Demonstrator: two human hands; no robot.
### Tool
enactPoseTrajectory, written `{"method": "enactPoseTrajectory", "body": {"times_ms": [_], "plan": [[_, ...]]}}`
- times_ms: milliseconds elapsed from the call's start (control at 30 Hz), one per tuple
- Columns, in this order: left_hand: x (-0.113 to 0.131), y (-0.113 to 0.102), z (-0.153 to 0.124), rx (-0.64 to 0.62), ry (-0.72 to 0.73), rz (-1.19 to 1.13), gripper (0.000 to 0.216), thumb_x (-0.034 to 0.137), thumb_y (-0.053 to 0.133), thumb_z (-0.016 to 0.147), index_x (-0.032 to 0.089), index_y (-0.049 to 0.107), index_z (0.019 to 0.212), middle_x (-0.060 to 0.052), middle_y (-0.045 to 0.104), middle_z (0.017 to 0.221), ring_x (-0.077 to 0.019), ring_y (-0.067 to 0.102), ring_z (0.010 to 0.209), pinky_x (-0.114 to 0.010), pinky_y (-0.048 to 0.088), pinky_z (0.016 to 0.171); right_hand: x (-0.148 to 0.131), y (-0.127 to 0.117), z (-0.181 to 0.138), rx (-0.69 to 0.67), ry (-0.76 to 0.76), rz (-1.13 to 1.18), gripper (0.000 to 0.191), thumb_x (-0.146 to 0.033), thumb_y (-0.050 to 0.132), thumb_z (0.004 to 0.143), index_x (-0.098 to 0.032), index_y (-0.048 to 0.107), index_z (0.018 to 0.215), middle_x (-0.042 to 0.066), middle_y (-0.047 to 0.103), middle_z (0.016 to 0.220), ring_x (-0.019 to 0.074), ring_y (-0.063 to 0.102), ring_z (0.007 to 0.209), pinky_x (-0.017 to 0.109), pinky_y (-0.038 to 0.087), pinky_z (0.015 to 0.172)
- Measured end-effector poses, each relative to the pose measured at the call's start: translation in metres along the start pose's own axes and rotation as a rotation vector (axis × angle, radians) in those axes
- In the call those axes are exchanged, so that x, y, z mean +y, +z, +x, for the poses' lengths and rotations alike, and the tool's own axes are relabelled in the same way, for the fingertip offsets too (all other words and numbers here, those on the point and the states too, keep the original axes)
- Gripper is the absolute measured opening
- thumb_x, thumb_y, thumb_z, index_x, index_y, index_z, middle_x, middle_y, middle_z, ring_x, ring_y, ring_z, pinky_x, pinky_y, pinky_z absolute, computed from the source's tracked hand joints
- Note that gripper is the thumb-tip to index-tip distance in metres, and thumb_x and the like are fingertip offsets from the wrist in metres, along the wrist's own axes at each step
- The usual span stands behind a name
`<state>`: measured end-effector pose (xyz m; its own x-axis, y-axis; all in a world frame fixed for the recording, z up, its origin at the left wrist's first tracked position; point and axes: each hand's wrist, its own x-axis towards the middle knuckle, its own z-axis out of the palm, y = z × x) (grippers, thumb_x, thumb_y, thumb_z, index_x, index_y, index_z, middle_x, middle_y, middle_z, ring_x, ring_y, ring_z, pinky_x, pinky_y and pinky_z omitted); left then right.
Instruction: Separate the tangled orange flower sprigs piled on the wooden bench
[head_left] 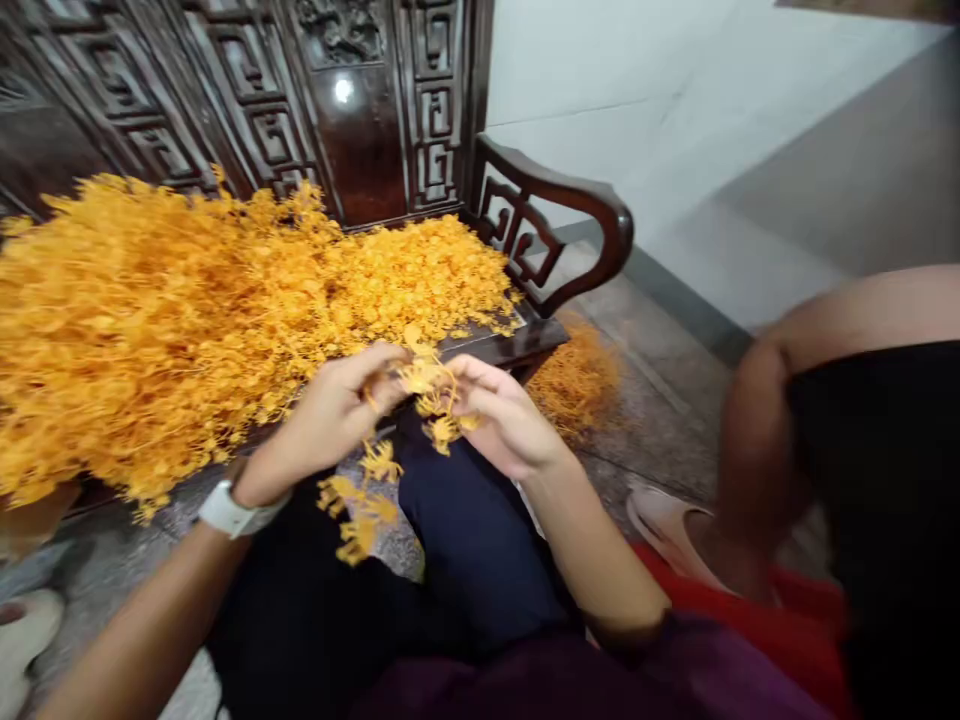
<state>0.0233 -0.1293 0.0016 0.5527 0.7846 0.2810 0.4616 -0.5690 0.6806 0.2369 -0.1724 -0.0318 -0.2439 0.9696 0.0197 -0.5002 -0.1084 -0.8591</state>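
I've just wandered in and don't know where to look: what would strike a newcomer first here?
Probably the big yellow-orange heap of sprigs, spread across the dark carved bench from the left edge to the centre. Next, mid-picture, the left fingers and right fingers hold a small matching sprig above the lap. Then a smaller orange pile on the floor beyond the bench's right end.

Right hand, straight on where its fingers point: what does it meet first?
First the yellow sprig between the hands, which the right hand seems to touch; beyond it, probably the left hand, though depth is hard to judge here.
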Motion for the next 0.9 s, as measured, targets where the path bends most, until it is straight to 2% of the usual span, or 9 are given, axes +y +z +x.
{"method": "enactPoseTrajectory", "body": {"times_ms": [133, 233, 333, 400, 500, 567, 667, 767, 900], "plan": [[-0.015, -0.035, 0.028, 0.097, -0.005, 0.108, 0.023, 0.048, 0.063, 0.094, 0.028, 0.074, 0.090, 0.000, 0.069, 0.076, -0.0189, 0.063, 0.066, -0.032, 0.047, 0.058, -0.066, -0.019, 0.023, 0.043, -0.060, -0.485, 0.025, -0.005, 0.062, 0.085, -0.012, 0.069, 0.108, 0.003, 0.077, 0.099, 0.0134, 0.072, 0.096, 0.024, 0.054, 0.088], [-0.031, -0.047, 0.050, 0.209, -0.078, 0.132, 0.028, 0.055, 0.073, 0.085, 0.028, 0.071, 0.079, 0.003, 0.051, 0.055, -0.0144, 0.042, 0.048, -0.030, 0.031, 0.044, -0.124, -0.015, 0.036, 0.611, -0.848, -0.664, 0.040, 0.003, 0.059, 0.080, -0.009, 0.066, 0.117, 0.008, 0.070, 0.130, 0.0184, 0.065, 0.129, 0.026, 0.049, 0.100], [-0.042, -0.042, 0.059, 0.210, -0.165, 0.044, 0.029, 0.055, 0.070, 0.088, 0.028, 0.072, 0.077, 0.001, 0.046, 0.053, -0.0133, 0.037, 0.045, -0.030, 0.026, 0.042, -0.140, -0.001, 0.044, 0.594, -1.181, -0.586, 0.032, -0.006, 0.044, 0.095, -0.005, 0.064, 0.121, 0.009, 0.068, 0.126, 0.0236, 0.064, 0.132, 0.030, 0.046, 0.099], [-0.046, -0.033, 0.057, 0.196, -0.212, -0.033, 0.025, 0.051, 0.067, 0.092, 0.030, 0.079, 0.086, 0.001, 0.048, 0.053, -0.0129, 0.039, 0.045, -0.029, 0.027, 0.042, -0.120, 0.000, 0.053, 0.303, -1.121, -0.635, 0.017, -0.014, 0.054, 0.099, -0.015, 0.065, 0.113, 0.003, 0.072, 0.108, 0.0170, 0.071, 0.110, 0.027, 0.050, 0.091], [-0.047, -0.019, 0.052, 0.182, -0.273, -0.189, 0.028, 0.048, 0.068, 0.092, 0.028, 0.083, 0.103, 0.001, 0.057, 0.057, -0.0103, 0.039, 0.043, -0.026, 0.027, 0.040, -0.065, -0.014, 0.077, -0.080, -0.594, -0.829, 0.018, -0.035, 0.068, 0.097, -0.018, 0.066, 0.104, 0.003, 0.071, 0.100, 0.0155, 0.067, 0.101, 0.028, 0.053, 0.087], [-0.048, -0.013, 0.049, 0.169, -0.294, -0.278, 0.030, 0.046, 0.071, 0.091, 0.024, 0.083, 0.108, 0.000, 0.065, 0.061, -0.0082, 0.038, 0.041, -0.024, 0.028, 0.039, -0.033, -0.026, 0.094, -0.154, -0.261, -0.779, 0.029, -0.045, 0.064, 0.099, -0.018, 0.066, 0.109, 0.005, 0.071, 0.102, 0.0159, 0.065, 0.097, 0.030, 0.054, 0.084], [-0.047, -0.009, 0.047, 0.159, -0.241, -0.306, 0.026, 0.040, 0.075, 0.090, 0.021, 0.083, 0.106, -0.004, 0.076, 0.075, -0.0100, 0.055, 0.052, -0.022, 0.041, 0.046, -0.005, -0.039, 0.109, -0.235, -0.016, -0.583, 0.037, -0.050, 0.065, 0.097, -0.018, 0.065, 0.116, 0.006, 0.071, 0.103, 0.0154, 0.065, 0.089, 0.031, 0.054, 0.078], [-0.053, -0.006, 0.046, 0.133, -0.184, -0.264, 0.020, 0.036, 0.074, 0.091, 0.020, 0.083, 0.100, -0.004, 0.076, 0.076, -0.0148, 0.067, 0.069, -0.023, 0.050, 0.057, 0.007, -0.044, 0.115, -0.285, 0.079, -0.472, 0.038, -0.048, 0.074, 0.090, -0.019, 0.064, 0.113, 0.003, 0.071, 0.094, 0.0142, 0.064, 0.081, 0.030, 0.054, 0.074], [-0.079, 0.001, 0.047, 0.217, -0.214, -0.260, 0.022, 0.035, 0.075, 0.093, 0.017, 0.081, 0.103, -0.002, 0.073, 0.072, -0.0111, 0.062, 0.060, -0.021, 0.048, 0.052, 0.021, -0.053, 0.114, -0.278, 0.041, -0.629, 0.038, -0.047, 0.074, 0.091, -0.020, 0.064, 0.114, 0.003, 0.069, 0.095, 0.0160, 0.064, 0.084, 0.031, 0.052, 0.075]]}}
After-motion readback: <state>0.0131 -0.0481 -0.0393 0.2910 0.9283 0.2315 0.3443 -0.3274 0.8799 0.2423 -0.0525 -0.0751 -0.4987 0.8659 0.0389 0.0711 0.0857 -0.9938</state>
